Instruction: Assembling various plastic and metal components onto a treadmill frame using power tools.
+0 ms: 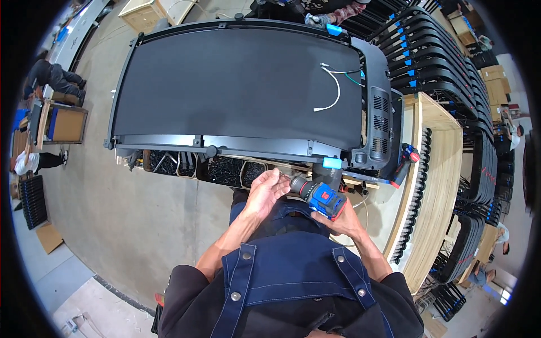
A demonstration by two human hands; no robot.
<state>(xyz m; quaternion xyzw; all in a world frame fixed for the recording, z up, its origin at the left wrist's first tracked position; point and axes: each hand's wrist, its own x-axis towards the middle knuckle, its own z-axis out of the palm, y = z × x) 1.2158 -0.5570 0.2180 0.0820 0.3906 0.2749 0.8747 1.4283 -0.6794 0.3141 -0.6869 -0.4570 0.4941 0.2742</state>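
Note:
My right hand (345, 218) grips a blue and black cordless drill (322, 196), its chuck turned to the left. Close to the tip of the drill, my left hand (266, 193) has its thumb and fingers pinched together. Whatever lies between those fingers is too small to make out. Both hands are just in front of the near edge of a treadmill (236, 84), which lies with its black belt facing up. On the belt rests a white cable (338, 93) with a connector, beside a green wire near the motor cover (378, 121).
Bins of dark screws (222, 169) sit under the treadmill's near rail. A red and black power tool (406, 163) stands at the right, by a wooden crate (437, 186). Black frames (434, 62) are stacked beyond. Across the treadmill is another person's gloved hand (318, 21).

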